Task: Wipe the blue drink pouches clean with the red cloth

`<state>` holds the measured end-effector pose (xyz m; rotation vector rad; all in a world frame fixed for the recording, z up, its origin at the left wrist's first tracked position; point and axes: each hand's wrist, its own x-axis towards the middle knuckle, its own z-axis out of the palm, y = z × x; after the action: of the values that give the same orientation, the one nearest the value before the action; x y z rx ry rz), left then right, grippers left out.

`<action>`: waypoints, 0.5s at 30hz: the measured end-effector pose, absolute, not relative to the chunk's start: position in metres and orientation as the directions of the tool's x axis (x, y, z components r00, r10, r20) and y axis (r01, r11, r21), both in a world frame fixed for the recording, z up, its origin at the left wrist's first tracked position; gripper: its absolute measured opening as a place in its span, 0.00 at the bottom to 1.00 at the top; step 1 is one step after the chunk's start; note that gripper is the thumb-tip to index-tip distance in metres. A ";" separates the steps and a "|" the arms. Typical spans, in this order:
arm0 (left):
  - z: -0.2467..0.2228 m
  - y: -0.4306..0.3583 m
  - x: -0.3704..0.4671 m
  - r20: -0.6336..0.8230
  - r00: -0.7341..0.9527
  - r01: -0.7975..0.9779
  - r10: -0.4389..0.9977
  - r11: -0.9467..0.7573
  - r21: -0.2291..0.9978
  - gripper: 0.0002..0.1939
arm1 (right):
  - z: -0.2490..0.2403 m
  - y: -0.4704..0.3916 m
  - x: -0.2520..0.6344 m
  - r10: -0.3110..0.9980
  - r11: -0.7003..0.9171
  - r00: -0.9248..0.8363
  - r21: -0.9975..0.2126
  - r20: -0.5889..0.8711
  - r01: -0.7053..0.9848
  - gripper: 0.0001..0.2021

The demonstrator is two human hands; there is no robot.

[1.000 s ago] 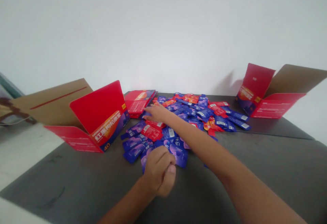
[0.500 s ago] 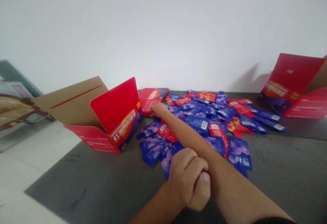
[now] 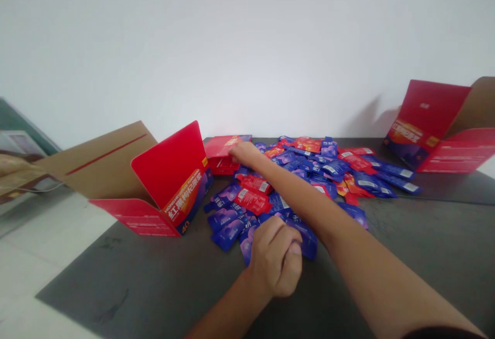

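My right hand reaches across to a stack of flat red printed cartons. Its fingers are closed at the right edge of the top flat carton, which is tilted up off the ones below; the fingertips are partly hidden. My left hand is a closed fist near the front of the pile, with nothing showing in it. Behind and around it lie blue sachets and red sachets, heaped loosely. My right forearm crosses over the heap and covers part of it.
An open red carton with brown inside flaps stands at left, near the table's left edge. A second open red carton stands at far right. A white wall rises behind the table.
My right hand has risen slightly, and the top flat carton is now tilted up from the stack. My left fist has shifted a little left and up.
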<state>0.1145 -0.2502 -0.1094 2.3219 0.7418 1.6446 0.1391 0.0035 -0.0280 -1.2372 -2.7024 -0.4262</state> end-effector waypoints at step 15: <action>-0.116 -0.225 0.106 0.718 0.027 0.328 0.695 -0.685 0.651 0.16 | 0.036 -0.087 0.365 0.524 0.442 0.283 -0.541 0.803 0.715 0.12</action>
<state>0.1057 -0.2252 -0.1161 2.0054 1.0476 1.7021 0.3647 -0.0872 0.0362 -1.2067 -1.3716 -0.1815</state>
